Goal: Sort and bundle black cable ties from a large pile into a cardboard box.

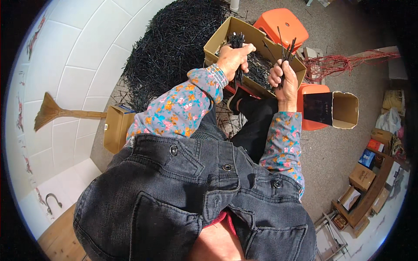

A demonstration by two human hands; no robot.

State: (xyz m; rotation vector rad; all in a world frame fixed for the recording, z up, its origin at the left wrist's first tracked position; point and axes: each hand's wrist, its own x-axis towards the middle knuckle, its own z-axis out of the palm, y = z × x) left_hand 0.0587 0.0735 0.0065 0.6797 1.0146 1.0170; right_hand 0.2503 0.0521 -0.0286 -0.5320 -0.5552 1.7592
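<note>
My left hand (234, 61) is closed around a thick bundle of thin black sticks (237, 40), with the ends poking out above and below the fist. To its right, my right hand (284, 79) grips a smaller bunch of the same sticks (288, 53), some of them splayed out at different angles. Both hands are over an open cardboard box (217, 36), and more black sticks (260, 71) lie inside it. What exactly these sticks are, I cannot make out.
A large heap of black sticks (170, 48) spreads at the far left. Two orange stools (285, 25) stand right of the box; the nearer carries an open black box (318, 108). Red cords (335, 66) lie beyond. At left are a broom (50, 112) and a cardboard bin (114, 129).
</note>
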